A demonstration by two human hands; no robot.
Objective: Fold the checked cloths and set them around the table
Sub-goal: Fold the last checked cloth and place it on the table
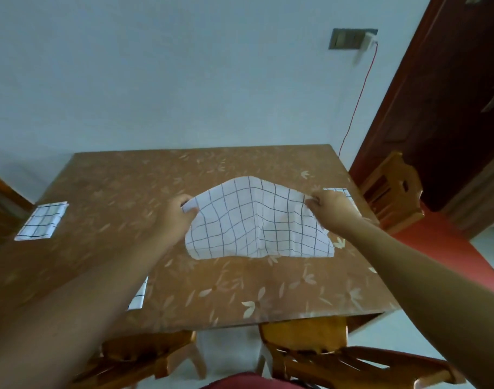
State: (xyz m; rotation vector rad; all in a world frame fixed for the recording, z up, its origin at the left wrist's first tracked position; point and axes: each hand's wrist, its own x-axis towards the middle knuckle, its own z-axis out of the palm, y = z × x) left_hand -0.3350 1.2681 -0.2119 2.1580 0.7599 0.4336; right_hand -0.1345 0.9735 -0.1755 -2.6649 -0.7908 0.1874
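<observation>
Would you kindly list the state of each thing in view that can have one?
Cloth in hand: half lifted, near edge on table.
Left hand: pinching a corner.
Right hand: pinching a corner.
Left cloth: folded, lying flat.
Right cloth: mostly hidden.
Near cloth: mostly hidden.

Checked cloth point(257, 220), centre of table: white ground with a thin dark grid, the lines bent where the fabric bowed. Folded cloth point(42, 220), left edge of table: the same white with dark checks. Folded cloth point(344, 196), right edge, partly hidden: white, dark grid. Folded cloth point(137, 294), near edge, mostly hidden behind a forearm: white with dark lines. Table point(240, 290): glossy orange-brown covering printed with pale cream flowers. Chairs point(391, 189): honey-orange wood. Wall point(184, 80): pale blue-grey. Door point(450, 108): dark reddish brown. Cable point(359, 99) down the wall: red.
</observation>
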